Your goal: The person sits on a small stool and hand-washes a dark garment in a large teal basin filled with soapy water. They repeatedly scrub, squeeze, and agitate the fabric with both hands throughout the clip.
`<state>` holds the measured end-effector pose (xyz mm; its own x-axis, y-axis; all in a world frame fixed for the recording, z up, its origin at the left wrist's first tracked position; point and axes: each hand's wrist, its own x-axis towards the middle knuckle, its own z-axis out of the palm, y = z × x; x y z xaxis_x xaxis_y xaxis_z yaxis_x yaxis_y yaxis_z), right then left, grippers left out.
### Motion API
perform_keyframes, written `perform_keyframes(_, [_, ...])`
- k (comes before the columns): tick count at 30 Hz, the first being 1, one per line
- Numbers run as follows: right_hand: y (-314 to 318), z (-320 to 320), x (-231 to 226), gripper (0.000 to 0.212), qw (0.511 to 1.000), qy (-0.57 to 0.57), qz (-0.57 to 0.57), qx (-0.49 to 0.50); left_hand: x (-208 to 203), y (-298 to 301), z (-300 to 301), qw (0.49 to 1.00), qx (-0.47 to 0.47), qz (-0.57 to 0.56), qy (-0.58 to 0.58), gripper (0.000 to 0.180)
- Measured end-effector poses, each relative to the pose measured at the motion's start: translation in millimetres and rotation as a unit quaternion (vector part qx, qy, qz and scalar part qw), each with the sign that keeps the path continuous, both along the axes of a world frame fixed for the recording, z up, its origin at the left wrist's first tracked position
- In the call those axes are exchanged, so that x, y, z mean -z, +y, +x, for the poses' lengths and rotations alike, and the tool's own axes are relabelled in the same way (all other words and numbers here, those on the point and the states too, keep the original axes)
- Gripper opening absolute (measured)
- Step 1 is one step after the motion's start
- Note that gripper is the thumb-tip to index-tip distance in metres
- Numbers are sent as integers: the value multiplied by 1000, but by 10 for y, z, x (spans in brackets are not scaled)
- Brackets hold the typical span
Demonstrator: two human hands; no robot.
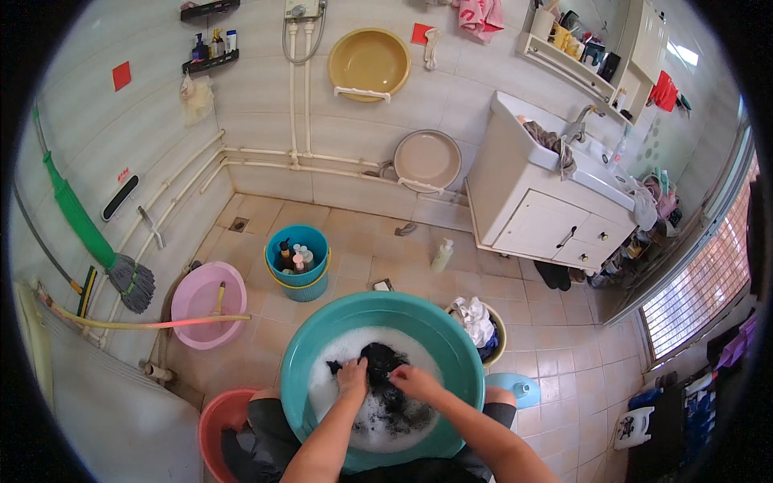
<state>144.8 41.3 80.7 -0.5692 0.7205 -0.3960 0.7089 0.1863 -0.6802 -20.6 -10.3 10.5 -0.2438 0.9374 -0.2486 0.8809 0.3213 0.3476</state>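
A large teal basin [461,338] between my knees holds white soapy water [328,394]. In the foam lies a wet black cloth [388,388], bunched up and partly under the suds; what kind of garment it is cannot be made out. My left hand [352,378] grips the cloth's left part, its fingers closed, and a small dark piece shows just left of them. On the other side, my right hand [412,381] has its fingertips pinched together on the cloth near its right edge. Both forearms reach in over the basin's near rim.
A red bucket [211,435] with dark cloth stands by my left leg. Beyond it are a pink basin [187,302] and a blue bucket [296,278] of bottles. To the right sit a laundry basket [498,342] and a light-blue container [523,392]. A hose [177,324] crosses the pink basin.
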Motion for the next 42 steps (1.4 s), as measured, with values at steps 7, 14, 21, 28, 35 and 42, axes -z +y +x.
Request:
perform_keyframes(7, [-243, -73, 397, 86, 986, -157, 56, -17, -320, 23, -49, 972, -78, 210, -76, 18])
perform_keyframes(14, [-231, -92, 310, 79, 986, 28, 131, 102, -715, 139, -31, 778, -169, 309, -521, 22])
perform_keyframes(21, [213, 174, 534, 34, 937, 233, -60, 252, -490, 211, -222, 579, -329, 353, -657, 18])
perform_keyframes(28, [330, -158, 488, 43, 926, 211, 102, 295, 723, 180, -118, 819, -377, 214, -376, 30])
perform_keyframes(35, [132, 26, 834, 48, 993, -61, 53, 90, 251, 105, 36, 840, -392, -14, -375, 49])
perform_keyframes(42, [8, -429, 905, 41, 900, 303, -169, 263, 766, 260, 82, 485, -485, 105, -720, 53])
